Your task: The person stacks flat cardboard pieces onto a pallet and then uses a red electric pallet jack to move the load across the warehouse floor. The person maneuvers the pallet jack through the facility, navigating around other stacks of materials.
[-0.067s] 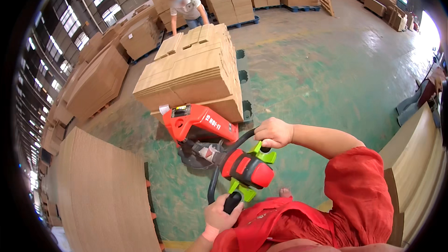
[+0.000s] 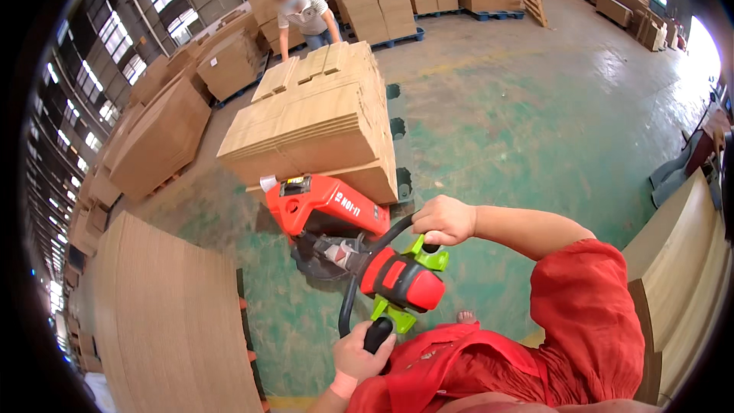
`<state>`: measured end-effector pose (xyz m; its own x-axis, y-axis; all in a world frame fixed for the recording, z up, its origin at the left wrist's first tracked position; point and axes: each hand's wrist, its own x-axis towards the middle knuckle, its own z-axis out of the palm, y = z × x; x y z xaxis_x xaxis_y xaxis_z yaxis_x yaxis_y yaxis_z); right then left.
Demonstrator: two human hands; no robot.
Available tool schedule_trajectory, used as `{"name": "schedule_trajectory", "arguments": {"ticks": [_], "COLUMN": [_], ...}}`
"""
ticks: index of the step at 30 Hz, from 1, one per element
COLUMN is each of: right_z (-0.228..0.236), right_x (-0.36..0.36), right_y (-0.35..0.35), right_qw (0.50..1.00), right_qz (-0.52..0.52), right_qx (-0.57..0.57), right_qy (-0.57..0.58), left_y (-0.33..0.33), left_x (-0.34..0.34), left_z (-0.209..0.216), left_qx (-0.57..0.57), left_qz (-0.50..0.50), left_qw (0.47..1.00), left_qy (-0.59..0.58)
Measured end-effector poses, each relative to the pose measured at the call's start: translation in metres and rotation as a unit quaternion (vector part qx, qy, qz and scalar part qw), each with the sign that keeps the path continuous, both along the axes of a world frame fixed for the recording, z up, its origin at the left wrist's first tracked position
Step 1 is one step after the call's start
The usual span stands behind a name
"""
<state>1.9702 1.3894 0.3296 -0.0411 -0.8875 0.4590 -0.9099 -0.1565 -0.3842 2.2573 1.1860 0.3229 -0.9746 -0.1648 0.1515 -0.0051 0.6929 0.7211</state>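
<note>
A red and black electric pallet truck [image 2: 329,200] stands in front of me, its tiller head [image 2: 403,278] tilted toward my body. My left hand [image 2: 362,353] is wrapped round the black grip at the near end of the handle, beside a lime-green lever. At the far end, my right hand [image 2: 445,220] is closed round the other grip, next to a second green lever. Beyond the truck's red body rises a stack of wooden boards [image 2: 306,122] on a dark pallet [image 2: 403,183]. The truck's forks are hidden under this load.
Another person [image 2: 306,15] leans with one arm down at the load's far end. A tall board stack [image 2: 168,313] stands close on my left, and more boards [image 2: 677,275] on my right. Green floor [image 2: 489,145] stretches beyond my right arm. Board piles on blue pallets [image 2: 397,38] line the back.
The tiller head and both my hands have shifted very slightly left in view. Both hands keep their hold on the handle.
</note>
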Motion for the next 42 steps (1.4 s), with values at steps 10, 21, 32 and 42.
{"name": "schedule_trajectory", "arguments": {"ticks": [10, 21, 32, 42], "right_z": [0.002, 0.014, 0.013, 0.004], "right_x": [-0.057, -0.075, -0.080, -0.083], "right_y": [0.004, 0.009, 0.007, 0.008], "right_qw": [0.998, 0.992, 0.991, 0.994], "right_qz": [0.056, 0.088, 0.090, 0.073], "right_qx": [-0.001, 0.044, 0.052, 0.047], "right_qy": [-0.018, -0.079, -0.084, -0.069], "left_y": [0.038, 0.050, 0.053, 0.058], "left_x": [-0.037, -0.054, -0.055, -0.057], "left_z": [0.008, -0.002, 0.008, 0.006], "left_qx": [-0.038, -0.039, -0.031, -0.018], "left_qz": [0.065, 0.077, 0.081, 0.085], "left_qw": [0.997, 0.996, 0.996, 0.996], "left_qy": [-0.008, 0.025, -0.012, -0.037]}}
